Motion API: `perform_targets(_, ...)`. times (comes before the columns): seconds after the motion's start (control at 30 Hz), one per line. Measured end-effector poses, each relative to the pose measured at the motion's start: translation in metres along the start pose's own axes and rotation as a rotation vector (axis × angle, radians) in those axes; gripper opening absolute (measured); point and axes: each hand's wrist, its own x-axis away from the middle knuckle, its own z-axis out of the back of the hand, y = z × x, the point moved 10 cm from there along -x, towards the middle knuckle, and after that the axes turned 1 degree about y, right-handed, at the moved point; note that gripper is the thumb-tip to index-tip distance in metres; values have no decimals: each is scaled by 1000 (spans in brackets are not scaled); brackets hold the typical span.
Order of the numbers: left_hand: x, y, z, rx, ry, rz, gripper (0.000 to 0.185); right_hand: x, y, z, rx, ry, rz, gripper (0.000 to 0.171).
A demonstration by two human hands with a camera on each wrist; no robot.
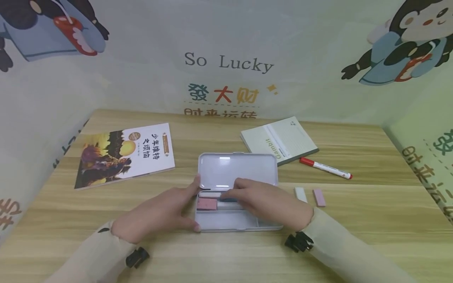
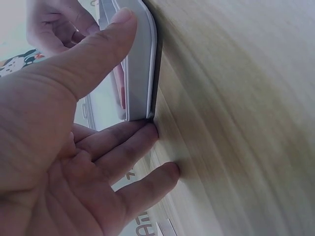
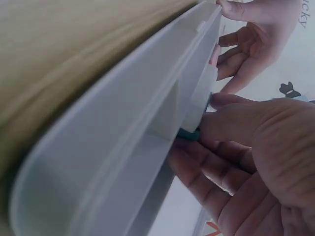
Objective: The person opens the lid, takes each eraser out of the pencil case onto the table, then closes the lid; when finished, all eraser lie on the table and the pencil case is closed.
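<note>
A white pencil case (image 1: 226, 219) lies with its lid (image 1: 237, 169) tipped back. My left hand (image 1: 163, 206) grips its left end, thumb at the front corner and fingers toward the back corner. My right hand (image 1: 263, 198) reaches inside, its curled fingers pinching a small item with a dark green end (image 3: 189, 133); most of that item is hidden by the fingers. A pink eraser (image 1: 207, 204) sits in the rear compartment at the left. Behind it is a white block (image 1: 209, 194), and a white stick-like piece (image 1: 228, 206) lies to its right, partly covered by my right hand.
Right of the case lie a white block (image 1: 301, 194) and a pink-purple block (image 1: 319, 197). A red-capped marker (image 1: 325, 168) and a pale green notebook (image 1: 279, 137) lie behind them. A picture-covered book (image 1: 127, 155) is at the back left of the wooden table (image 1: 240, 259).
</note>
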Motion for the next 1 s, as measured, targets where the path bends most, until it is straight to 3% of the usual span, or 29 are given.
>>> perform_targets(0.27,-1,2,0,-2,2,-13,125,-3,-5,-3,126,-23,24,41)
perform_targets(0.5,1,0,-1,-5,1,-4,125,1,-7,-6,148,-21,58,52)
perform_targets(0.63,3,-2,-2,-1,2,8,126,5,-5,-3,85,32,55,46)
perform_targets(0.8,3,-1,-2,5,6,-1,126,16,12,9,-101,119,-15,34)
perform_targets(1.0,1,-2,-2,3,5,3,127,38,40,23,-231,239,-105,39)
